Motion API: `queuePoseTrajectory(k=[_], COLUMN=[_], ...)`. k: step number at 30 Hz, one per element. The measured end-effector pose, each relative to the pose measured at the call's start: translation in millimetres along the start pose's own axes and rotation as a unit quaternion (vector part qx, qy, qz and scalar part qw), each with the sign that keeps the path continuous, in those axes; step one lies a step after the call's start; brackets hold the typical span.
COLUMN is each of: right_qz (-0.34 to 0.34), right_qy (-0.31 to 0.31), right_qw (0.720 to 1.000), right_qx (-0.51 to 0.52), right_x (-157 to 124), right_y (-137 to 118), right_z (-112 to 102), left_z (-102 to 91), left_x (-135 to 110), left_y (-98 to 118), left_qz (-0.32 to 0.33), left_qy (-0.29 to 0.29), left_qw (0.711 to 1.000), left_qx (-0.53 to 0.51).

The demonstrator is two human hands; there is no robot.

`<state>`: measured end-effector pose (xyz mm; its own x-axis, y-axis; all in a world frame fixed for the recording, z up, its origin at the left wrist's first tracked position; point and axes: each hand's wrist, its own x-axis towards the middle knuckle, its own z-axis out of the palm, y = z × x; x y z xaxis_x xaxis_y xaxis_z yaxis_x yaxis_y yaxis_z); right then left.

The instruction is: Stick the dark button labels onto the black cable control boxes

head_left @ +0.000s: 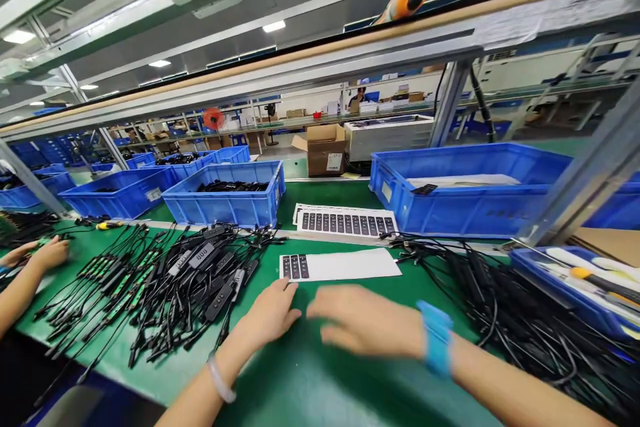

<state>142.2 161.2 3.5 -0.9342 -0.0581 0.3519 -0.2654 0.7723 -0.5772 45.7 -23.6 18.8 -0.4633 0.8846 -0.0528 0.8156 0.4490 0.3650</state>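
Note:
My left hand (270, 315) rests over the green table with its fingers bent; I see nothing in it. My right hand (363, 320), with a blue wristband, is smeared by motion just right of it, fingers pointing left. Just beyond both hands lies a white sticker sheet (345, 265) with three black labels at its left end. A fuller sheet of black labels (345, 221) lies farther back. A heap of black cables with inline controllers (195, 273) lies to the left of my left hand.
Another pile of black cables (505, 307) fills the right side. Blue bins (225, 195) (465, 190) stand along the back, and a blue tray with tools (585, 280) sits at right. A co-worker's hands (40, 255) are at the far left.

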Motion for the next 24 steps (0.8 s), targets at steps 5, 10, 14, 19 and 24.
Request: queuePoseTrajectory(k=[5,10,14,19,24], right_qz=[0.122,0.134,0.116,0.142,0.215], right_qy=[0.026,0.058,0.115,0.216,0.251], right_qw=[0.991,0.989,0.985,0.952,0.919], right_qx=[-0.054,-0.009,0.062,0.167,0.214], right_x=[61.0,75.4,63.0,20.2,-40.9], right_y=[61.5,82.2,67.4,36.8,30.1], right_z=[13.3,41.3,32.3,-7.1,-24.1], left_z=[32.5,42.3,41.0,14.8,-29.2], left_x=[15.6,13.5,16.1,11.9,-36.3], left_y=[0.5,-2.5,-0.6,-5.3,-34.3], left_qz=[-0.014,-0.010,-0.009,-0.079,-0.285], left_qy=[0.026,0.039,0.040,0.046,0.099], left_qw=[0.998,0.996,0.994,0.986,0.929], left_qx=[0.051,0.083,0.103,0.142,0.214])
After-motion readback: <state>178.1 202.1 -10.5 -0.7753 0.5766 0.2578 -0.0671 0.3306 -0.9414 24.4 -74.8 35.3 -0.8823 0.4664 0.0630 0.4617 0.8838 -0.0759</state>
